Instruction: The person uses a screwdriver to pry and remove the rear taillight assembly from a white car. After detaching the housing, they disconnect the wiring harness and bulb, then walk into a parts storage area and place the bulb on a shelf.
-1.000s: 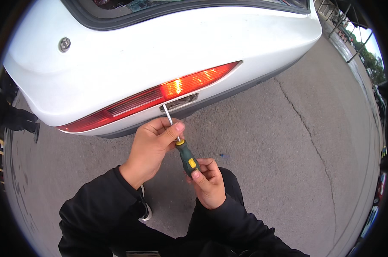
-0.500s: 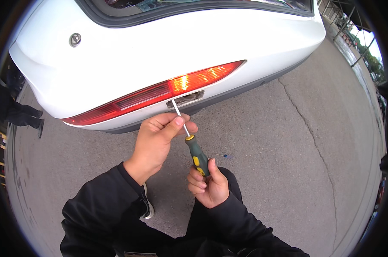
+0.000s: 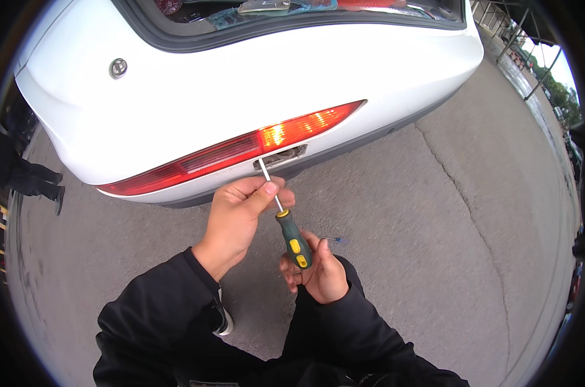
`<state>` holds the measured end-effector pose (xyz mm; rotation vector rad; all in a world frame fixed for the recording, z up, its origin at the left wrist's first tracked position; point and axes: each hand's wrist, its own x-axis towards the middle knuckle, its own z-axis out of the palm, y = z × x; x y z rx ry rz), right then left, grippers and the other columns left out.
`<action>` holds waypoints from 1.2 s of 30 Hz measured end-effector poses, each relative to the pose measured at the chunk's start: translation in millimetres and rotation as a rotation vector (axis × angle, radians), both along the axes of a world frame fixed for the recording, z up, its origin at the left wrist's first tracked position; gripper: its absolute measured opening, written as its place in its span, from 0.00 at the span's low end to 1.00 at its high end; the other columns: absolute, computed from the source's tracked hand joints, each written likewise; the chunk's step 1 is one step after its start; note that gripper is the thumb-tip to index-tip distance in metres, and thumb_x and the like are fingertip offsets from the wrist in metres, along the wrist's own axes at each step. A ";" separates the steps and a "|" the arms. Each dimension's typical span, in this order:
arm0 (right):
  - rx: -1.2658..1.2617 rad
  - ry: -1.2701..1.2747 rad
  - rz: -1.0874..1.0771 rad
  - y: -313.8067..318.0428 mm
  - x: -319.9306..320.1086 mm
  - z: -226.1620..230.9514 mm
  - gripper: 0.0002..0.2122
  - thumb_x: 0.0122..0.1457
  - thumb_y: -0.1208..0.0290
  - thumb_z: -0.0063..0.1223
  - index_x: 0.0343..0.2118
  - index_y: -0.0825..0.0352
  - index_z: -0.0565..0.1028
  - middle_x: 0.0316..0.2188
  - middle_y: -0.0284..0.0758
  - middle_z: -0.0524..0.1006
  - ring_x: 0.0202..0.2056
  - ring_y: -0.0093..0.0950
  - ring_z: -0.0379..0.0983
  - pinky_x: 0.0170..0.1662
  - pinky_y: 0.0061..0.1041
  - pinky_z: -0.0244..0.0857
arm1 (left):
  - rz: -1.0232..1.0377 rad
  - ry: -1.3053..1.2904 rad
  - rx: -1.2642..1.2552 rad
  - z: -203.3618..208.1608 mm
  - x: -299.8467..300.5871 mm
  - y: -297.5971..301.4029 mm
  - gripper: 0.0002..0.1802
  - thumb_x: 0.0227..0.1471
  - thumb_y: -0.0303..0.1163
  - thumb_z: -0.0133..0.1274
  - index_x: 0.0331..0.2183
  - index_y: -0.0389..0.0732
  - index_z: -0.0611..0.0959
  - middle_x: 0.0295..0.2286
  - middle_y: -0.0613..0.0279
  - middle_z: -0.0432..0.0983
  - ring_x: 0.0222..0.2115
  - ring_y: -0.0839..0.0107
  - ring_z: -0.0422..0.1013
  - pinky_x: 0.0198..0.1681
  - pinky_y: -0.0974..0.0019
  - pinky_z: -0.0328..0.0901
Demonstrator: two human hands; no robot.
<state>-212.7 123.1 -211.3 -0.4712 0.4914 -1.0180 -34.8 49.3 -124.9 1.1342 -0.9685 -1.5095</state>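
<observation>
A screwdriver [image 3: 294,240] with a dark green handle and yellow patches is held between my two hands. My left hand [image 3: 231,222] is closed, pinching its metal shaft between thumb and fingers. Around the lower handle my right hand [image 3: 326,277] curls more loosely, its thumb along the right side and fingers behind. The shaft's tip is at the left end of a rectangular opening [image 3: 286,156] in the white bumper, directly below the lit red and amber tail light [image 3: 196,164]. Whether the tip touches anything there cannot be made out.
The white car [image 3: 241,84] fills the upper part, with a round lock [image 3: 118,68] and a window above. On the cracked asphalt [image 3: 434,258] lies a small slim tool with a blue end [image 3: 337,240]. Another person's dark-clothed legs [image 3: 38,180] stand far left.
My right hand's fingers have loosened and shifted round the handle, which has turned, showing its yellow patches more fully. My left hand keeps its pinch on the shaft. The view has tilted slightly.
</observation>
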 end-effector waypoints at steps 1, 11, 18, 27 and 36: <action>-0.026 -0.023 0.099 0.8 -1.4 1.7 0.28 0.68 0.49 0.46 0.62 0.64 0.59 0.38 0.37 0.72 0.34 0.23 0.67 0.31 0.24 0.66 | -0.022 0.056 -0.012 -0.1 -0.3 0.0 0.16 0.63 0.35 0.55 0.44 0.31 0.82 0.34 0.57 0.82 0.36 0.69 0.78 0.49 0.62 0.71; -0.639 1.017 -0.669 8.2 45.8 -17.9 0.24 0.56 0.77 0.66 0.51 0.68 0.63 0.43 0.38 0.66 0.43 0.24 0.67 0.47 0.25 0.64 | 0.024 -0.014 0.011 -5.8 -1.0 -2.9 0.11 0.60 0.35 0.59 0.36 0.36 0.81 0.31 0.59 0.80 0.33 0.72 0.76 0.42 0.67 0.72; 0.077 0.016 0.078 -1.8 3.0 4.2 0.23 0.66 0.62 0.56 0.58 0.69 0.64 0.43 0.33 0.72 0.40 0.21 0.70 0.40 0.24 0.67 | -0.012 0.055 -0.043 0.0 -0.1 -1.2 0.13 0.64 0.33 0.54 0.41 0.31 0.82 0.33 0.55 0.82 0.37 0.72 0.77 0.45 0.66 0.72; -0.287 0.514 -0.495 5.6 41.0 -9.3 0.22 0.58 0.77 0.65 0.51 0.66 0.64 0.40 0.31 0.69 0.38 0.18 0.68 0.39 0.17 0.66 | 0.012 -0.003 0.030 -9.0 2.3 -1.8 0.15 0.61 0.37 0.58 0.41 0.34 0.81 0.35 0.60 0.81 0.36 0.73 0.75 0.46 0.65 0.69; 0.035 -0.731 0.271 5.8 10.3 -14.6 0.25 0.71 0.43 0.31 0.56 0.61 0.65 0.41 0.36 0.71 0.32 0.24 0.67 0.27 0.24 0.61 | 0.038 0.025 -0.040 -9.3 -1.4 2.6 0.10 0.64 0.31 0.52 0.42 0.34 0.80 0.37 0.59 0.80 0.37 0.72 0.75 0.45 0.66 0.70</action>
